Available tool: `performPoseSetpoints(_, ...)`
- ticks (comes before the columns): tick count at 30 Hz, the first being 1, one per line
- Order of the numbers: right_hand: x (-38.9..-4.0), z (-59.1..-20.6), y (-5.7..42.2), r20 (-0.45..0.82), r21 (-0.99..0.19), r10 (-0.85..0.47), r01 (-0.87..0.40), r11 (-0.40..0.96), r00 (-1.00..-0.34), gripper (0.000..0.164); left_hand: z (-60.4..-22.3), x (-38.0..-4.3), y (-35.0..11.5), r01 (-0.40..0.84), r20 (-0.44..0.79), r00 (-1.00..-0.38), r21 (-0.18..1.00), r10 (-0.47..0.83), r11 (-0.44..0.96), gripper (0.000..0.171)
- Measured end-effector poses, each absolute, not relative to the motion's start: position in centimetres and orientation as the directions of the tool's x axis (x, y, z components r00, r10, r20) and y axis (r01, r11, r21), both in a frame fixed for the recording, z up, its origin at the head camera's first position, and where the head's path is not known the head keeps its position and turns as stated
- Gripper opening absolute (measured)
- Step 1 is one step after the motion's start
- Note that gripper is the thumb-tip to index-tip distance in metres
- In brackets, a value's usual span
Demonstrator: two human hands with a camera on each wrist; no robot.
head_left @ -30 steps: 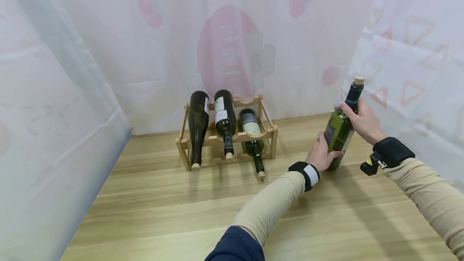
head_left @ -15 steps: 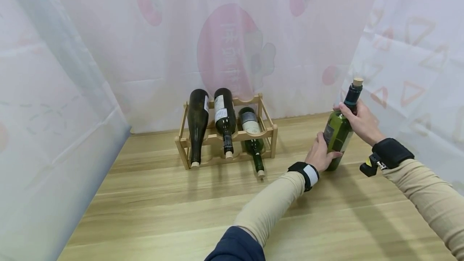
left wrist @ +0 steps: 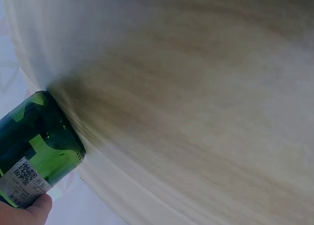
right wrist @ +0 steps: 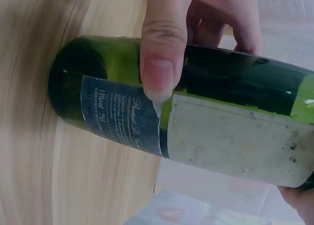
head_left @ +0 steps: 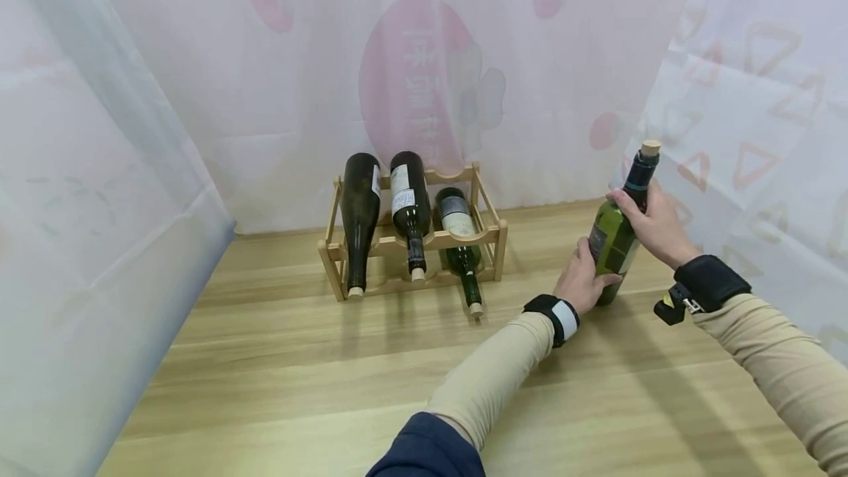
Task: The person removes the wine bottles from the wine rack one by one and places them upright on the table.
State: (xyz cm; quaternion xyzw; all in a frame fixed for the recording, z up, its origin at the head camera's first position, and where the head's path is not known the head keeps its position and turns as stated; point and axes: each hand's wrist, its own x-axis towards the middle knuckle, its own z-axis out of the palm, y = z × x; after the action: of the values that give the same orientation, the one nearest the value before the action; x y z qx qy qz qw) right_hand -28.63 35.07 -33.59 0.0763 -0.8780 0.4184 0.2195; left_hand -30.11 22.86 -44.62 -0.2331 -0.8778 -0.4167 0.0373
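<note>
A green wine bottle (head_left: 612,238) with a cork stopper stands tilted at the right of the table, its neck leaning right. My left hand (head_left: 581,282) grips its lower body from the left, thumb across the front. My right hand (head_left: 654,225) holds it at the shoulder and neck. In the right wrist view, the left thumb (right wrist: 161,70) presses by a dark label (right wrist: 122,114) above a pale worn one (right wrist: 230,144). The left wrist view shows the bottle's base (left wrist: 54,131) close to the table and a label with a square code (left wrist: 24,178).
A low wooden wine rack (head_left: 493,235) stands by the back curtain. Two corked dark bottles, a left one (head_left: 361,205) and a middle one (head_left: 411,201), lie on its upper tier; a green bottle (head_left: 464,263) lies lower right. Printed curtains (head_left: 298,94) enclose the table (head_left: 298,374).
The head view has tipped slightly, so the rack appears higher. The held bottle's neck has come a little to the left, and both hands keep their grip.
</note>
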Motion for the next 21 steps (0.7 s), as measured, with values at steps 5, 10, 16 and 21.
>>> performPoseSetpoints(5, -28.84, -33.90, 34.99, 0.486, -0.698, 0.060, -0.346, 0.627, -0.872, 0.031, -44.64, -30.29, 22.84, 0.441, 0.263, -0.890, 0.709, 0.373, 0.551, 0.069)
performPoseSetpoints(10, -28.76, -34.06, 34.82, 0.484, -0.693, 0.063, -0.339, 0.636, -0.873, 0.034, -44.86, -30.20, 22.95, 0.426, 0.250, -0.896, 0.719, 0.368, 0.549, 0.069)
performPoseSetpoints(16, -28.90, -34.22, 34.90, 0.464, -0.702, 0.070, -0.319, 0.637, -0.883, 0.034, -45.14, -30.41, 23.17, 0.428, 0.255, -0.894, 0.730, 0.369, 0.533, 0.070)
performPoseSetpoints(21, -29.23, -34.25, 35.10, 0.467, -0.702, 0.080, -0.314, 0.639, -0.881, 0.032, -45.14, -30.75, 23.20, 0.447, 0.269, -0.885, 0.722, 0.380, 0.528, 0.069)
